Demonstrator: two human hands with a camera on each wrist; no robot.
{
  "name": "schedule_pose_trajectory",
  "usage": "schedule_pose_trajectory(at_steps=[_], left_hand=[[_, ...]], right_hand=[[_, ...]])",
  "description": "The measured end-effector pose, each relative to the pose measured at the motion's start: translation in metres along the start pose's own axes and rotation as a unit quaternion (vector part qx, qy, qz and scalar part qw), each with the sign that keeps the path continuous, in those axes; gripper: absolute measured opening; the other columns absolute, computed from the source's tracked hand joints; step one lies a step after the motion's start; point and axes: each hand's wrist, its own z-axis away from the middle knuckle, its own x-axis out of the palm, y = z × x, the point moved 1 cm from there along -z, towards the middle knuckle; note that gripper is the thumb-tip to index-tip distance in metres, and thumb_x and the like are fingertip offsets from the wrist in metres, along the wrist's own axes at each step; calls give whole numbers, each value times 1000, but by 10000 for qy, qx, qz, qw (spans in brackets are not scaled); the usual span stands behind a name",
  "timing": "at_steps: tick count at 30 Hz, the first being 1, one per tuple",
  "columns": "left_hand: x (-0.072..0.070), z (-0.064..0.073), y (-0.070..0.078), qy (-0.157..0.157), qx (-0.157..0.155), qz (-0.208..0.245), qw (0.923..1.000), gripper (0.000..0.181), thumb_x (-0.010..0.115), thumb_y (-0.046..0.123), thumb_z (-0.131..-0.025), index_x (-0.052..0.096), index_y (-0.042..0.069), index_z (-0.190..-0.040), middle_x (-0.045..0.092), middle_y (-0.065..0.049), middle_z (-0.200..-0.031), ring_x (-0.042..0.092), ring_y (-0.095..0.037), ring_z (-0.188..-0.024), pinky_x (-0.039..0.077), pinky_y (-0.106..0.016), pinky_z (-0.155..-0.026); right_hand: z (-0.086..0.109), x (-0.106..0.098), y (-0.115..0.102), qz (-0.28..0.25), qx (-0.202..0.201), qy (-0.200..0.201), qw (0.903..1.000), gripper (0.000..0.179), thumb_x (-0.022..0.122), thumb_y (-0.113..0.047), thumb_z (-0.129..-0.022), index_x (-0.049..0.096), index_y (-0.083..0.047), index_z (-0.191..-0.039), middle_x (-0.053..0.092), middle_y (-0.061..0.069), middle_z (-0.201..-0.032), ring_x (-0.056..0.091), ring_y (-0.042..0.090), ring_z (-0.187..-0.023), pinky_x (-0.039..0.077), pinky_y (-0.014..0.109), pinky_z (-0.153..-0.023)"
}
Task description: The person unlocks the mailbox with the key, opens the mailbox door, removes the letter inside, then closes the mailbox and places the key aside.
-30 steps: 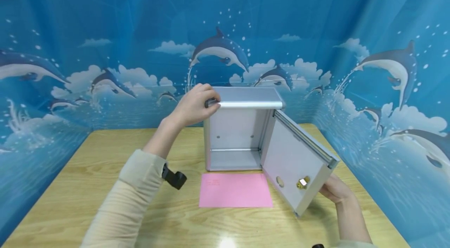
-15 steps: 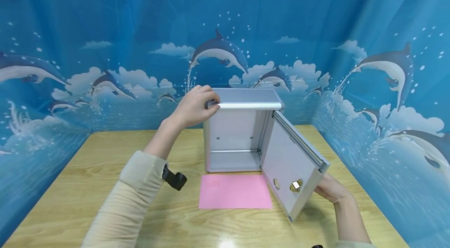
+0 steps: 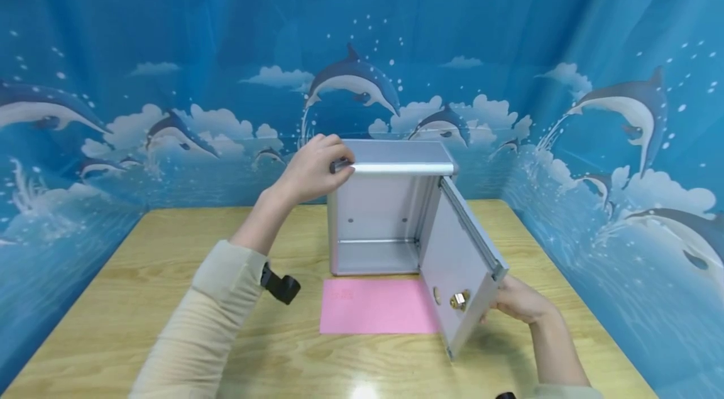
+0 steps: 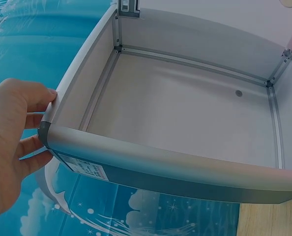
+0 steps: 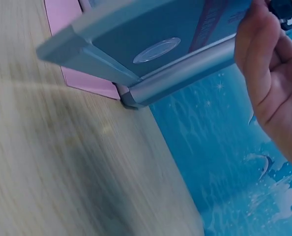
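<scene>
A silver-grey metal box (image 3: 401,153) stands upright at the table's centre, its front facing me and its bare interior showing. My left hand (image 3: 315,166) grips the upper left front corner, thumb and fingers on either side of the edge in the left wrist view. The hinged door (image 3: 452,242) stands ajar on the right, with a brass lock (image 3: 459,300) on its inner face. Behind the door's free edge is my right hand (image 3: 521,301). In the right wrist view its curled fingers hold a small black piece (image 5: 286,14) that looks like a key's head.
A pink sheet of paper (image 3: 376,308) lies on the wooden table (image 3: 170,273) just before the box, partly behind the door's lower edge. Blue dolphin-print curtains (image 3: 226,72) close off the back and both sides.
The door's free edge has swung left, toward the box opening, and my right hand has moved left with it. My left hand and the box have stayed put.
</scene>
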Motion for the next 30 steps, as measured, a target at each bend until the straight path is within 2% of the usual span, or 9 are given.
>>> schedule_pose_trajectory(at_steps=[3, 9, 14, 22, 30], left_hand=[[0, -1, 0, -3, -3, -11, 10000, 15, 60, 17, -89, 68, 8, -98, 58, -5, -93, 48, -21, -86, 41, -36, -77], [1, -1, 0, 16, -17, -19, 10000, 14, 61, 16, -89, 68, 8, -97, 59, -5, -93, 49, -21, -86, 41, -37, -78], [1, -1, -1, 33, -16, -23, 10000, 14, 61, 16, -88, 69, 8, -97, 58, -4, -92, 48, -20, -85, 40, -36, -77], [1, 0, 0, 10, -14, -7, 10000, 14, 61, 16, -88, 69, 8, -97, 59, -4, -93, 49, -20, -86, 41, -36, -77], [1, 0, 1, -4, -69, -68, 10000, 14, 60, 16, -89, 68, 8, -97, 59, -4, -93, 48, -20, -85, 41, -36, -76]], right_hand=[[-7, 3, -3, 181, 154, -172, 9996, 55, 34, 21, -85, 42, -4, -133, 63, 9, -101, 63, 16, -78, 54, 33, -62], [-16, 9, -4, 385, 511, -157, 9978, 42, 38, 15, -89, 52, -3, -124, 64, 7, -98, 62, 14, -75, 54, 34, -61], [-22, 13, -3, 454, 727, -131, 9962, 32, 42, 9, -91, 62, -5, -111, 65, 4, -95, 63, 14, -77, 54, 34, -62], [-30, 16, 0, 647, 496, -444, 9957, 25, 43, 6, -93, 62, -3, -107, 66, 6, -92, 64, 15, -76, 53, 44, -59], [-40, 22, -1, 850, 660, -377, 9935, 20, 46, 1, -93, 62, 0, -105, 65, 8, -87, 63, 15, -72, 53, 44, -57]])
